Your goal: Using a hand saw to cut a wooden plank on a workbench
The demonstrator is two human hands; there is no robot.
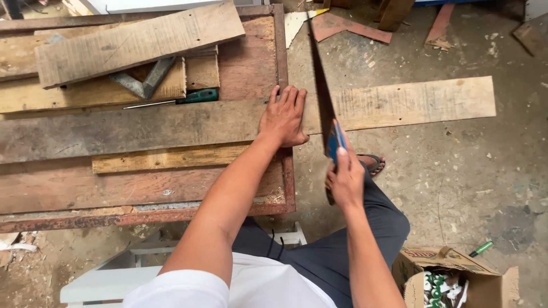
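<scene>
1. Head view looks straight down on my two bare arms over a worn wooden workbench (171, 194) with a rusty metal edge.
2. My left hand (283, 118) lies flat with its fingers spread, palm pressed onto a long grey plank (411, 102) that runs across the bench toward 3 o'clock and juts well past the bench edge over the concrete floor (468, 171).
3. My right hand (344, 178) is wrapped tight around the blue handle of a handsaw (322, 85), with the forefinger stretched along the handle.
4. From the handle the saw's dark blade runs toward 12 o'clock and crosses the plank just beside my left hand, on its 3 o'clock side, close to the bench edge.
5. At 10 o'clock from my left hand a green-handled screwdriver (191, 97) lies on the bench, touching a lighter board.
6. Farther toward 10 o'clock a metal square (142, 80) sits partly under a pale board (137, 43) lying at a tilt.
7. At 5 o'clock from my right hand an open cardboard box (485, 282) stands on the floor, with a green marker (481, 248) just beside it.
8. A sandalled foot (374, 163) shows below the plank, near my right hand.
9. A white stool (114, 274) stands under the bench at 7 o'clock.
</scene>
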